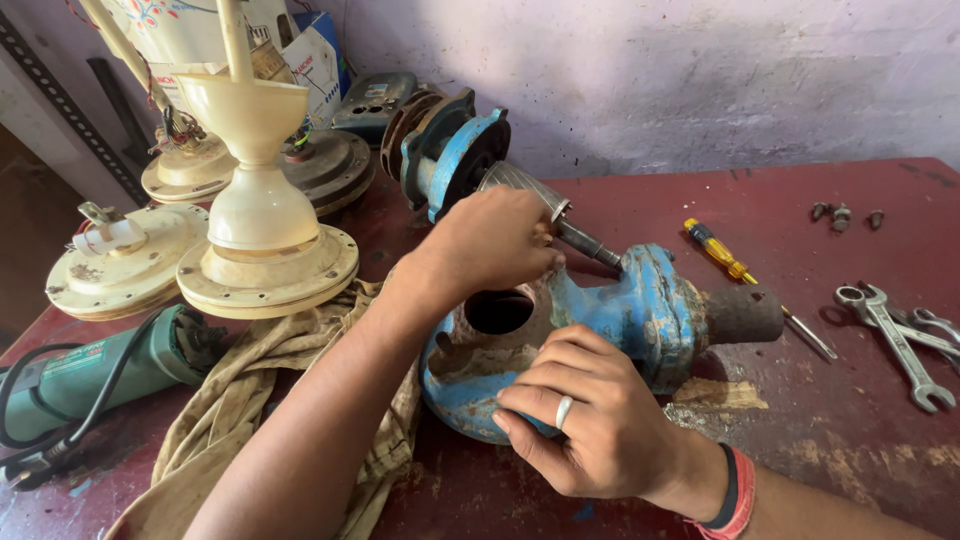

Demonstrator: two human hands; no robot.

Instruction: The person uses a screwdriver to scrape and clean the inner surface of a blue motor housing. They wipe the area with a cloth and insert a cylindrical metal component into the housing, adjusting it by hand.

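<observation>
Here, the dark red workbench carries the blue pump housing lying on its side near the middle, just beside a crumpled beige rag. Your right hand presses curled fingers against its lower rim, while your left hand closes over its top edge; a yellow-handled screwdriver lies just beyond.

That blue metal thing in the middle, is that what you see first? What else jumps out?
Yes: the worn blue pump casing lies mid-table, with the left hand on top and the right hand gripping its near rim. Cream ceiling fan motors crowd the far left. A yellow screwdriver and spanners lie to the right.
</observation>
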